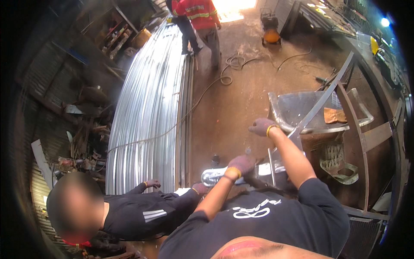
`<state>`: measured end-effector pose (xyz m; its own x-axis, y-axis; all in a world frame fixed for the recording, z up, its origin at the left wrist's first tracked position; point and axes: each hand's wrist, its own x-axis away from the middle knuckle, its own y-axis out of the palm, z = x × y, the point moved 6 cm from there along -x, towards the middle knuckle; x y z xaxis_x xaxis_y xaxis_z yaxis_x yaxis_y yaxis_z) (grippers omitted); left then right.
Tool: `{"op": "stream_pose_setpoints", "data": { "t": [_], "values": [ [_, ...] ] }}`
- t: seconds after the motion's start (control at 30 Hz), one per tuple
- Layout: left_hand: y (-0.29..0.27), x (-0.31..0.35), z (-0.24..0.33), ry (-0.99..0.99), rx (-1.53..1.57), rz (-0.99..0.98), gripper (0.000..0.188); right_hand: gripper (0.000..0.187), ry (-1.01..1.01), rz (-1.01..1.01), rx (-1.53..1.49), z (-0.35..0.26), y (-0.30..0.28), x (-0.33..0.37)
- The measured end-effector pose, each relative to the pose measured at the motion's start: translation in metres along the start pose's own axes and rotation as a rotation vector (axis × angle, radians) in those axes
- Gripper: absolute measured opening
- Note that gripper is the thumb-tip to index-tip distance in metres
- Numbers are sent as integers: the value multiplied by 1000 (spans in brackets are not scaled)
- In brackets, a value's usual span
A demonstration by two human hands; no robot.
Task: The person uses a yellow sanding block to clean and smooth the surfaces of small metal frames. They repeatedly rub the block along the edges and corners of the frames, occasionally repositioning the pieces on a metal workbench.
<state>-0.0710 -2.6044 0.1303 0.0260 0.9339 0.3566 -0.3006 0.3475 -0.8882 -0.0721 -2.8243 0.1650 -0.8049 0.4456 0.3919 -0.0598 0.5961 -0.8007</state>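
Observation:
My left hand [241,165], in a dark purple work glove with a yellow cuff, is closed beside a shiny silver metal piece [212,176]. A small grey round tip [248,150] shows just beyond its knuckles; what the fingers hold is hidden. Farther forward and to the right, my right hand [260,127] wears a matching glove. Its fingers point left, slightly bent, with nothing visible in them. It hangs near the corner of a clear, bent-edged sheet [297,105]. Below my right forearm lies a bright metal part with a thin rod [271,167].
Long silver metal profiles [148,103] lie stacked along the left, with a cable [200,100] across them. A co-worker in black [142,211] leans in from the left, gloved hands near the stack. Someone in red [196,15] stands far ahead. Steel frame bars [351,114] rise at right.

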Motion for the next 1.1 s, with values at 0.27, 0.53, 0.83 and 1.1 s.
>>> {"op": "stream_pose_setpoints", "data": {
  "t": [0.27,0.53,0.83,1.1],
  "values": [
    [11,-13,-16,-147,231,-91,42,55,12,25,-22,3,10,-1],
    [-4,-7,-1,62,-24,-134,29,56,28,15,-1,-5,1,2],
    [2,-8,-9,50,13,-122,41,56,53,-12,32,-4,2,-2],
    [-11,-8,3,-21,-64,-260,40,59,18,-40,18,9,17,-12]
  ]
}}
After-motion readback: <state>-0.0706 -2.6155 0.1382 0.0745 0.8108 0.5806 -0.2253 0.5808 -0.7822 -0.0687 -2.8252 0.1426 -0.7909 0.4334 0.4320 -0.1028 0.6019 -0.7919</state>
